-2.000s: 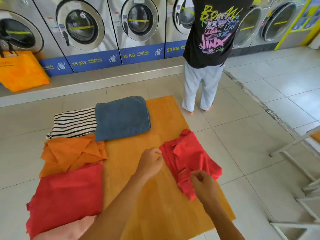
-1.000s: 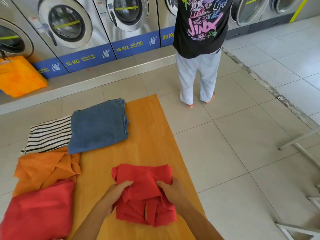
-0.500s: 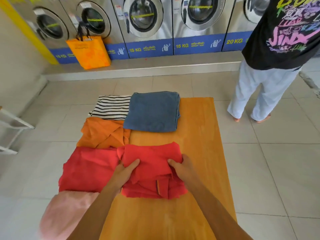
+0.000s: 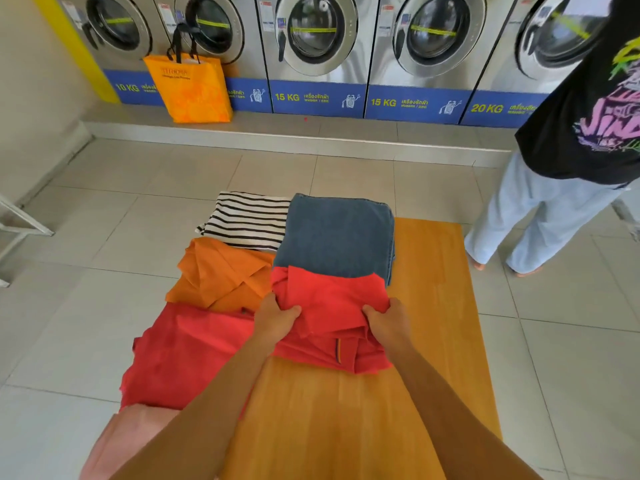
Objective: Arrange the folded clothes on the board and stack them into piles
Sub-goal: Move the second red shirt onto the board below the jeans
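Left hand (image 4: 275,318) and right hand (image 4: 388,322): each grips a side of the folded red garment (image 4: 329,306), fingers curled into the cloth, fingertips partly buried in its folds. Forearms reach forward from the lower frame edge, elbows cut off. Red garment: between the hands, far edge overlapping the near end of the folded denim (image 4: 337,233), on the wooden board (image 4: 433,306). Left of it: orange garment (image 4: 221,271), striped garment (image 4: 249,220), a flat red cloth (image 4: 187,355), a pink item (image 4: 128,434) largely hidden by the left forearm. Board's left portion concealed under clothes. Bystander (image 4: 568,161) at right, cut off above the torso.
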`<state>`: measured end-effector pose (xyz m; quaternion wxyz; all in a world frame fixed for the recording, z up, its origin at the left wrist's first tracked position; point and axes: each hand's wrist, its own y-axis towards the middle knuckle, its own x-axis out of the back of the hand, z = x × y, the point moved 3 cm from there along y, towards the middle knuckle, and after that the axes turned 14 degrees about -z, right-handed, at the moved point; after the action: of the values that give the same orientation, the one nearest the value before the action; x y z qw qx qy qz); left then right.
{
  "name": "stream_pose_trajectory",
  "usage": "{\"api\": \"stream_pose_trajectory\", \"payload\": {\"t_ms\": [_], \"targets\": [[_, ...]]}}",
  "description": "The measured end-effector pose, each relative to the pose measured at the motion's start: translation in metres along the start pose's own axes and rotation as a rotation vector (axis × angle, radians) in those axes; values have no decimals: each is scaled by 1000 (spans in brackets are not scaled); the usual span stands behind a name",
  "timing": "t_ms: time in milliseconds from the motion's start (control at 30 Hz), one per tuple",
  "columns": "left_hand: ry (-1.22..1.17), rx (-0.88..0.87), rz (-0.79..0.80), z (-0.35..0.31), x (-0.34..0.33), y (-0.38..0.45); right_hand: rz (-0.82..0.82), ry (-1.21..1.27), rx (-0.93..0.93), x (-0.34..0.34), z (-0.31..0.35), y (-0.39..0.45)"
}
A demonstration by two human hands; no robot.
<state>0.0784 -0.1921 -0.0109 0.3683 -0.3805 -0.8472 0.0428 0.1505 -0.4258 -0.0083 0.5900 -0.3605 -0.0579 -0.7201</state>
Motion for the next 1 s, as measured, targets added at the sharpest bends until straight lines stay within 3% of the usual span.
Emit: {"api": "stream_pose_trajectory", "payload": {"t_ms": [200,533,633,700,767,867,1000], "targets": [[196,-143,37,3,-12,13,-34,-169,-17,-9,-24,18],[186,-271,193,7,10,15,-114,-235,-29,-12,-41,23],[113,-190,171,8,24,21,-280,-381,106,-15,-11,8],[54,-156,112,7,36,34,-359,-344,246,-23,28,-7],[45,-169,65,0,51,48,-302,-215,425,-47,63,-23],[24,-204,1,-14,73,69,-66,-37,620,-96,103,-54],[66,-260,-96,-12,97,95,268,-53,697,-160,120,-91]]}}
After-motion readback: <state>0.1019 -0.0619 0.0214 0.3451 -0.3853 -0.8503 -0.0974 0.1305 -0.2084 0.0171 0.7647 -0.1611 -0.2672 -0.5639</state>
